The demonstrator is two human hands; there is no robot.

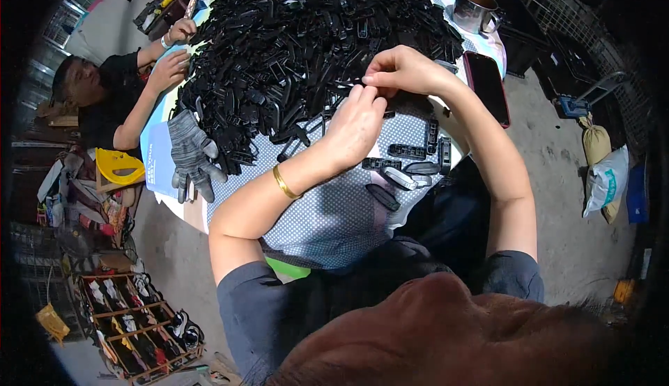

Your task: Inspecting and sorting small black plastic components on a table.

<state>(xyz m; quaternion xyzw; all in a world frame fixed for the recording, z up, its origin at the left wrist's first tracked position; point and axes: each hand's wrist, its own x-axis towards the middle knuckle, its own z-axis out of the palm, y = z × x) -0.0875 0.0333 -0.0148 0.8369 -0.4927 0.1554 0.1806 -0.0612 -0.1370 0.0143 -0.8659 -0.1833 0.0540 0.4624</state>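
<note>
left hand (355, 125), right hand (401, 71): pinching one black clip (348, 81) | six loose clips (408, 166) | one mug (475, 8)

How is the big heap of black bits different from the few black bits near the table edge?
The big heap is piled high and tangled; the few pieces lie flat and apart on the dotted cloth. The heap holds far more. Both hands, left hand and right hand, meet at the heap's edge. All are black plastic pieces.
</note>
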